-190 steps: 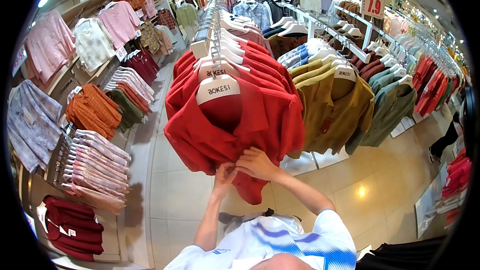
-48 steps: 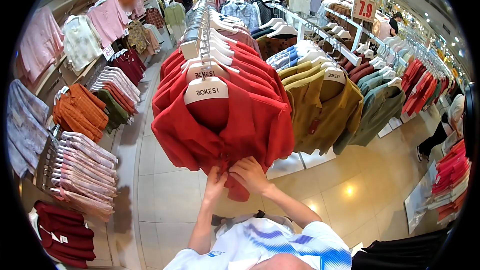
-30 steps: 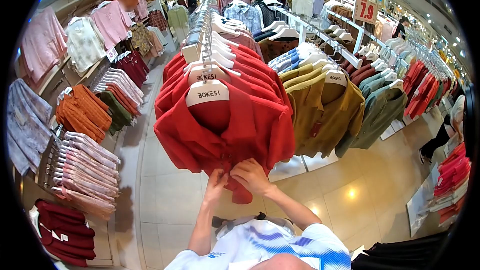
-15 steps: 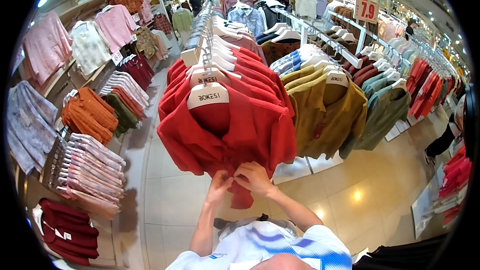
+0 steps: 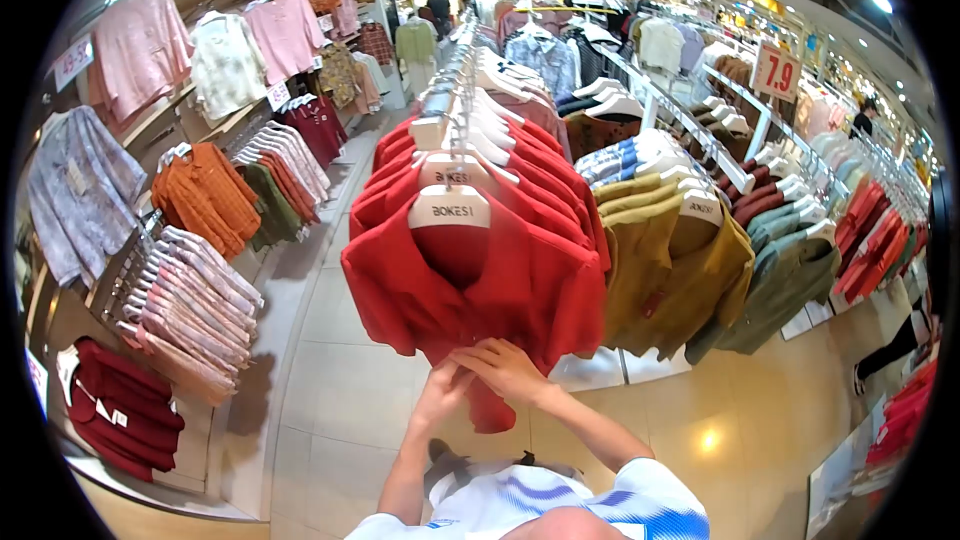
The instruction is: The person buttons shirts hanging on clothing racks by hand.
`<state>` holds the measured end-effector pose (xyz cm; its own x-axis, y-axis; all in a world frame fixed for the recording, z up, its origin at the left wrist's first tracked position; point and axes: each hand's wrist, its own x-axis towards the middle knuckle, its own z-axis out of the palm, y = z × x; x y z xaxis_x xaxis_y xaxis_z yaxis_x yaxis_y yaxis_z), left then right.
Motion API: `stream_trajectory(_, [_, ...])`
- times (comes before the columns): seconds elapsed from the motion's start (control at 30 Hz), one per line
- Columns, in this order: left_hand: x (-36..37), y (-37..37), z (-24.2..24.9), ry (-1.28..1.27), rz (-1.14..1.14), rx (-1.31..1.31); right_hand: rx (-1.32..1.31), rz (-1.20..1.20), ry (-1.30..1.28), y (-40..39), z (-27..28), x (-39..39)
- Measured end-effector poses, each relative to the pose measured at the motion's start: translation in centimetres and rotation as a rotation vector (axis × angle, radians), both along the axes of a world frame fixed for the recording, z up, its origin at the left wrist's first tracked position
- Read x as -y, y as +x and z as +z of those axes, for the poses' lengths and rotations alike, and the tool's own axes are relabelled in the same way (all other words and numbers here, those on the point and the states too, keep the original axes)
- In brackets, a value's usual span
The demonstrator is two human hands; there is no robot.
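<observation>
A red collared shirt (image 5: 470,305) hangs at the front end of a rack, on a white hanger (image 5: 449,208) marked BOKESI. Low on its front, my left hand (image 5: 442,392) and my right hand (image 5: 505,372) meet with bent fingers, closed on the fabric at the front opening. The right fingers lie partly over the left fingertips, so the exact pinch point and any button there are hidden. Below the hands dangles the shirt's lower hem (image 5: 490,412). Behind it hang several more red shirts (image 5: 560,190) on the same rail.
Mustard shirts (image 5: 690,260) and green shirts (image 5: 790,285) hang close on the right. Wall racks on the left carry orange shirts (image 5: 207,198) and maroon shirts (image 5: 122,408). A 7.9 price sign (image 5: 776,72) stands above the right rails. Tiled floor (image 5: 325,390) lies between racks.
The view has shifted, so the racks sit further right in the frame. My right fingers have come across over my left fingertips; both hands stay at the shirt's front.
</observation>
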<state>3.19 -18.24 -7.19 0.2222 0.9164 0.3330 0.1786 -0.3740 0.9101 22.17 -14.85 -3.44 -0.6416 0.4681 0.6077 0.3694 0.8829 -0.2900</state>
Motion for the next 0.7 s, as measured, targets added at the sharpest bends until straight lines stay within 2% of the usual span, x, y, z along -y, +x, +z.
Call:
stream_trajectory(0.07, [-0.1, 0.2, 0.7, 0.252, 0.106, -0.144, -0.046, -0.018, 0.033, -0.4, 0.1, -0.7])
stream_trajectory(0.2, [-0.3, -0.2, 1.7, 0.363, 0.246, -0.212, -0.011, -0.102, 0.016, -1.4, -0.5, -1.7])
stream_trajectory(0.37, [-2.4, -1.5, -0.2, 0.350, 0.229, -0.130, -0.099, -0.175, 0.019, -2.8, -0.6, -2.0])
stream_trajectory(0.53, [-3.2, -1.9, 0.7, 0.360, 0.193, -0.110, -0.049, -0.201, 0.034, -3.3, 0.7, -2.1])
stream_trajectory(0.6, [-3.0, -2.7, 0.8, 0.425, 0.282, -0.235, -0.051, -0.203, -0.011, -4.1, 0.7, -1.9])
stream_trajectory(0.7, [-3.1, -4.7, 0.6, 0.464, 0.225, -0.310, -0.064, -0.181, -0.090, -5.5, 0.7, -1.6])
